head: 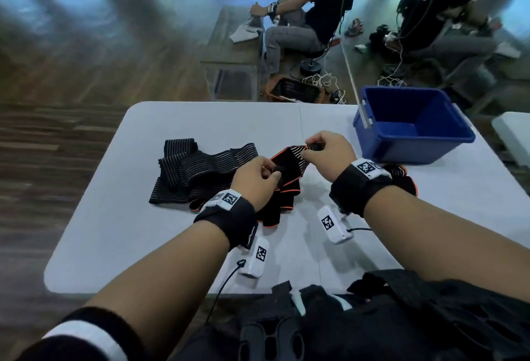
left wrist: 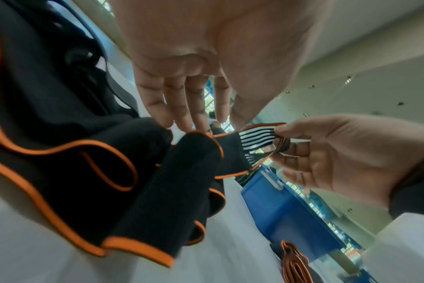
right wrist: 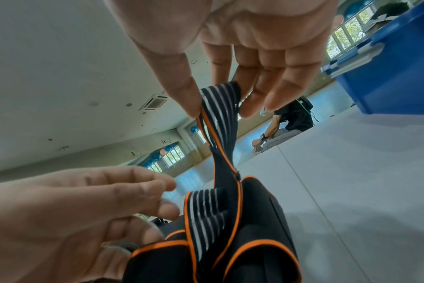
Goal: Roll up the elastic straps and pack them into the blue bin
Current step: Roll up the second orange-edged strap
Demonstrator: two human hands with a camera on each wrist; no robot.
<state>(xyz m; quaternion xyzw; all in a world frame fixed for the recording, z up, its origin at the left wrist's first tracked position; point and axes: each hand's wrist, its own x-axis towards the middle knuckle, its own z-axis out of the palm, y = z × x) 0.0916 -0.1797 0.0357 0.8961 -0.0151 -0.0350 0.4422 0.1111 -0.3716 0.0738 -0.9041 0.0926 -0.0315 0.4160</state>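
Observation:
A black elastic strap with orange edging (head: 288, 165) hangs between both hands above the white table (head: 137, 217). My right hand (head: 311, 148) pinches its white-striped end (right wrist: 219, 99) between thumb and fingers. My left hand (head: 271, 172) grips a fold lower down (left wrist: 194, 147), and the rest of the strap lies bunched under it. A pile of black striped straps (head: 195, 168) lies to the left. One rolled orange-edged strap (left wrist: 295, 266) sits on the table behind my right wrist (head: 401, 175). The blue bin (head: 415, 151) stands at the far right, and its inside looks empty.
Two people sit at other tables beyond the far edge (head: 304, 16). An orange basket and loose cords (head: 295, 89) lie on the floor there. Another white surface (head: 513, 136) stands right of the bin. Black gear (head: 401, 317) overlaps the table's near edge.

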